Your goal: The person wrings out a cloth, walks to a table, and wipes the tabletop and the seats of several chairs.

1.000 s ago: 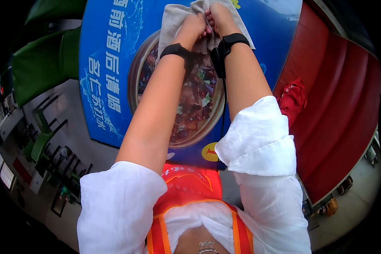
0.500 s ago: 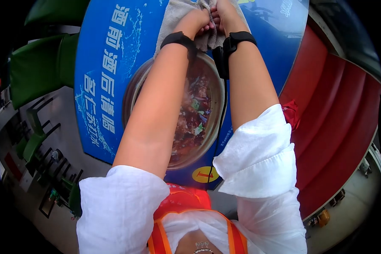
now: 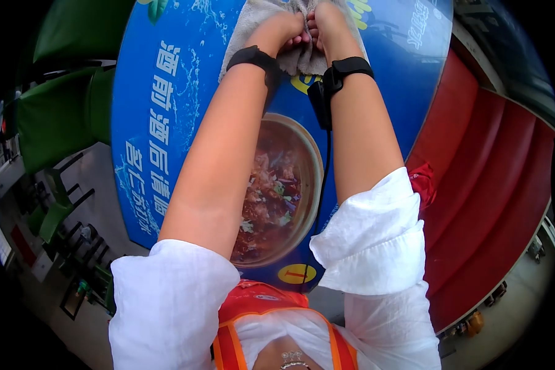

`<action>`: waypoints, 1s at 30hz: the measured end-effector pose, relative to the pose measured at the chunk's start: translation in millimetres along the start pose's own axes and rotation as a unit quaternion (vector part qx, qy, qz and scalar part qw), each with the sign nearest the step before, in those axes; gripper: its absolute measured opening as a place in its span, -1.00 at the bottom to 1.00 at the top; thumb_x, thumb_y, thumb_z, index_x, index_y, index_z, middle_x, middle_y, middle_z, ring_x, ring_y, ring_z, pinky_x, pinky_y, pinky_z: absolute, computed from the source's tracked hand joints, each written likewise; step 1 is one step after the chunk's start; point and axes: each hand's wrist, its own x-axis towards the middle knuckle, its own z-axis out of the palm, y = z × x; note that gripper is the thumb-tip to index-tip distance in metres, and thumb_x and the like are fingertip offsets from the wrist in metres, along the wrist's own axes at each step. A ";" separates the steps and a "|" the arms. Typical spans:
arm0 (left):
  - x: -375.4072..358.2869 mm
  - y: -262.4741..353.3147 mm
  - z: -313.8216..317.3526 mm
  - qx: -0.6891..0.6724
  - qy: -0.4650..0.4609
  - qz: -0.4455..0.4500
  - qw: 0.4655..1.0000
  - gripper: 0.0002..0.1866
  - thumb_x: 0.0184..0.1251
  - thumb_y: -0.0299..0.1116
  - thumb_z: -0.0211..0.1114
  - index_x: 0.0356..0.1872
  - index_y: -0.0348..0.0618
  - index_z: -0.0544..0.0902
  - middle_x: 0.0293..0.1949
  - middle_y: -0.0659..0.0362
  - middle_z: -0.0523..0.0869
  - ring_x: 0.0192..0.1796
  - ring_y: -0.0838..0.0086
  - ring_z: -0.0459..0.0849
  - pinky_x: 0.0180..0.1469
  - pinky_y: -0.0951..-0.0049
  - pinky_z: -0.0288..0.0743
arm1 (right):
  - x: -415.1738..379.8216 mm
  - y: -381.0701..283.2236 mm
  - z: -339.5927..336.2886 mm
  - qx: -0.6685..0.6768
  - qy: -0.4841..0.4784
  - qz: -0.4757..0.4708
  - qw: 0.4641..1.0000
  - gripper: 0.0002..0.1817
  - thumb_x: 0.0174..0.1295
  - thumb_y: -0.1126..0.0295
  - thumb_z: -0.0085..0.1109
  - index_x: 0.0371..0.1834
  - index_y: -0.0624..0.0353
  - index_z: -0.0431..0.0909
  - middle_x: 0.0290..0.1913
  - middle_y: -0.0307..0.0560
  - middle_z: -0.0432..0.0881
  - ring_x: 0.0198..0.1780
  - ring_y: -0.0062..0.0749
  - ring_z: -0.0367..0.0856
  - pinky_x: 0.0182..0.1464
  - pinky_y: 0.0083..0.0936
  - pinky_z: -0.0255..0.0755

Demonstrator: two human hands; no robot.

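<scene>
Both my hands are stretched out over a blue printed table [image 3: 222, 117], near the top of the view. A grey-beige cloth [image 3: 303, 61] lies on the tabletop, bunched into folds between them. My left hand [image 3: 285, 29] is closed, its curled fingers gripping the cloth from the left. Beside it, my right hand [image 3: 330, 26] is also closed on the gathered cloth, its knuckles nearly touching the left ones. Black straps circle both wrists, and a dark cable runs from the right one back towards my body. The far end of the cloth is cut off by the view's edge.
A red padded bench [image 3: 481, 185] curves along the right side of the table. Green chairs [image 3: 58, 123] stand at the left, with more chairs further down. The tabletop print shows a bowl of food [image 3: 277, 191] and white lettering.
My hands and the cloth have moved further away across the tabletop, so more of the printed bowl and a yellow mark show below the cloth. Both hands keep their grip.
</scene>
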 end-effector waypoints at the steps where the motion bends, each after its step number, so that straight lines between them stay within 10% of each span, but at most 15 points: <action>1: 0.1 -0.4 1.0 0.002 0.007 0.008 1.000 -0.48 0.34 -0.16 -0.25 -0.67 -0.14 0.59 -0.71 0.24 0.51 -0.66 0.51 0.36 -0.53 0.49 0.33 | 2.9 4.2 -2.8 -0.009 0.007 0.005 1.000 -0.65 0.15 0.16 -0.07 -0.43 0.25 0.55 -0.51 0.09 0.58 -0.58 -0.25 0.54 -0.59 -0.41 0.37; 4: 2.2 -13.8 3.8 0.023 -0.010 0.028 0.999 -0.48 0.33 -0.14 -0.25 -0.67 -0.13 0.59 -0.72 0.25 0.49 -0.66 0.50 0.36 -0.51 0.47 0.34 | -16.5 9.2 -1.7 -0.021 0.022 0.020 0.999 -0.63 0.16 0.16 -0.08 -0.36 0.26 0.57 -0.43 0.12 0.62 -0.49 -0.23 0.62 -0.52 -0.39 0.45; 7: -13.2 -34.5 6.2 0.074 -0.080 0.056 0.992 -0.46 0.33 -0.09 -0.29 -0.69 -0.13 0.52 -0.82 0.30 0.35 -0.77 0.55 0.23 -0.67 0.51 0.17 | -70.5 2.1 6.3 -0.057 0.048 0.086 0.993 -0.73 0.11 0.28 -0.15 -0.75 -0.08 0.27 -0.78 -0.41 0.15 -0.77 -0.60 0.01 -0.67 -0.60 -0.09; 15: -157.9 -152.3 77.1 0.052 -0.152 0.056 0.985 -0.40 0.32 -0.19 -0.30 -0.75 -0.21 0.61 -0.74 0.04 0.56 -0.60 0.23 0.54 -0.30 0.28 0.47 | -218.8 115.9 9.7 -0.223 0.016 0.165 0.961 -0.73 0.03 0.36 -0.18 -0.81 -0.01 0.21 -0.82 -0.35 0.08 -0.81 -0.54 -0.08 -0.71 -0.53 -0.22; 17: -202.1 -200.1 108.8 0.049 -0.154 0.051 0.985 -0.42 0.31 -0.21 -0.28 -0.73 -0.21 0.62 -0.72 0.00 0.57 -0.57 0.18 0.58 -0.27 0.25 0.48 | -240.2 201.7 -18.5 -0.506 -0.087 -0.041 0.857 -0.84 -0.17 0.43 0.07 -0.78 0.21 0.57 -0.65 0.18 0.54 -0.58 -0.04 0.58 -0.50 -0.24 0.42; 23: -336.1 -313.3 188.7 0.138 -0.033 0.117 0.983 -0.45 0.31 -0.19 -0.20 -0.79 -0.22 0.57 -0.69 0.00 0.60 -0.44 0.12 0.65 -0.22 0.19 0.47 | -392.8 324.4 -21.1 -0.454 -0.074 0.048 0.887 -0.89 -0.27 0.40 0.13 -0.83 0.09 0.57 -0.63 0.11 0.57 -0.57 -0.12 0.59 -0.48 -0.27 0.45; 27: -403.4 -348.6 199.2 0.210 -0.187 0.094 0.955 -0.54 0.30 -0.19 -0.16 -0.58 -0.18 0.64 -0.44 -0.05 0.68 -0.31 0.06 0.66 -0.12 0.13 0.48 | -468.6 359.9 -13.6 -0.473 -0.164 0.077 0.862 -0.81 -0.15 0.41 0.06 -0.81 0.20 0.57 -0.63 0.14 0.58 -0.55 -0.17 0.62 -0.47 -0.31 0.45; 28: -422.3 -351.7 203.1 0.278 -0.178 0.121 0.936 -0.83 0.15 -0.33 0.13 -0.43 -0.13 0.68 -0.33 0.01 0.71 -0.23 0.14 0.70 -0.20 0.17 0.54 | -486.7 375.5 -14.2 -0.469 -0.149 0.094 0.866 -0.76 -0.08 0.38 0.05 -0.78 0.26 0.57 -0.64 0.15 0.58 -0.56 -0.16 0.62 -0.49 -0.31 0.44; 30: -455.8 -368.8 221.2 0.293 -0.172 0.122 0.932 -0.78 0.18 -0.30 0.08 -0.43 -0.10 0.69 -0.34 0.03 0.72 -0.21 0.16 0.70 -0.19 0.19 0.55 | -535.0 389.1 -2.2 -0.408 -0.048 0.157 0.898 -0.67 0.02 0.30 0.05 -0.72 0.35 0.58 -0.66 0.14 0.58 -0.59 -0.16 0.60 -0.53 -0.33 0.42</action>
